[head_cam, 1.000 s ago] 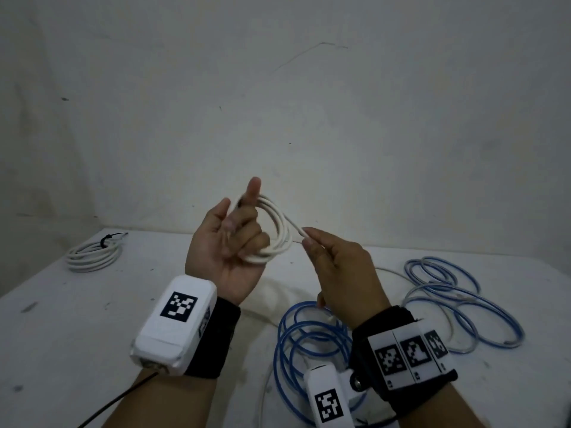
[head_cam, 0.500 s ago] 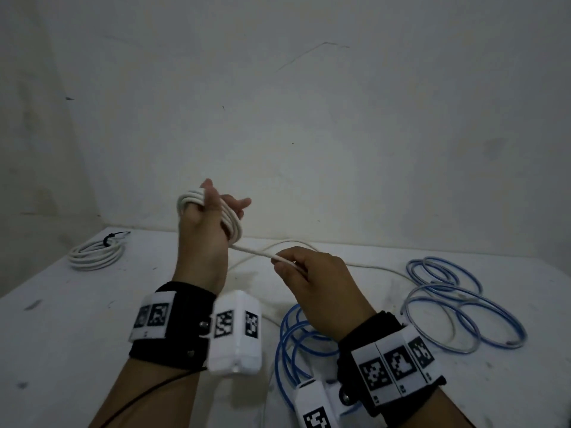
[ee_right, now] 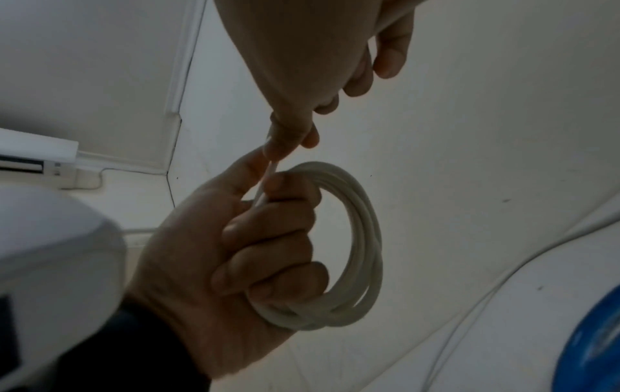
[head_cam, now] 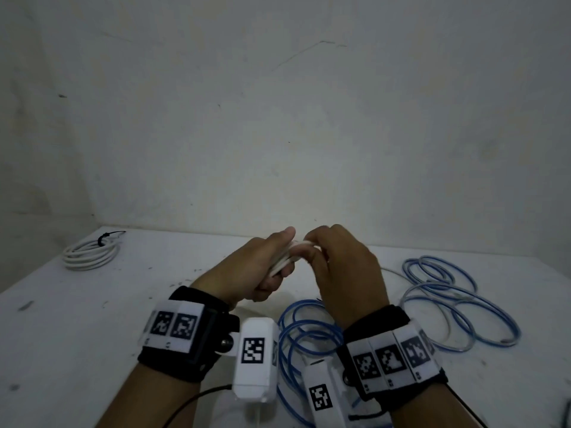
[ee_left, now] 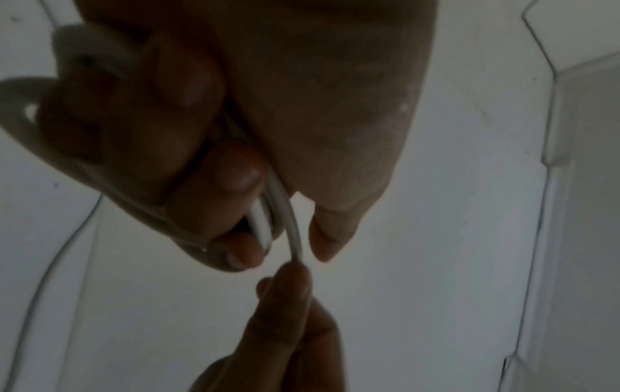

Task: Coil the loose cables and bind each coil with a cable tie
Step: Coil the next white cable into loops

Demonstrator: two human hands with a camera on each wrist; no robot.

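Note:
My left hand (head_cam: 272, 264) grips a small coil of white cable (head_cam: 285, 261) just above the table, fingers curled round its several turns. The right wrist view shows that coil (ee_right: 367, 238) as a round loop sticking out of the left hand (ee_right: 261, 238). My right hand (head_cam: 321, 242) meets the left one and pinches the cable's free strand (ee_right: 273, 169) between thumb and fingertips (ee_right: 288, 135). From the left wrist view the same strand (ee_left: 292, 225) leaves the coil and runs into the right hand's fingertips (ee_left: 288, 286). The cable's loose tail (head_cam: 392, 271) trails over the table.
A white coil (head_cam: 89, 253) bound with a black tie (head_cam: 103, 239) lies at the table's back left. Loose blue cable loops lie under my wrists (head_cam: 309, 332) and at the right (head_cam: 448, 301). The white table (head_cam: 77, 319) ends at a wall behind.
Both hands have dropped towards the table. The right hand slid along the strand up to the left hand, so the stretched length between them is gone.

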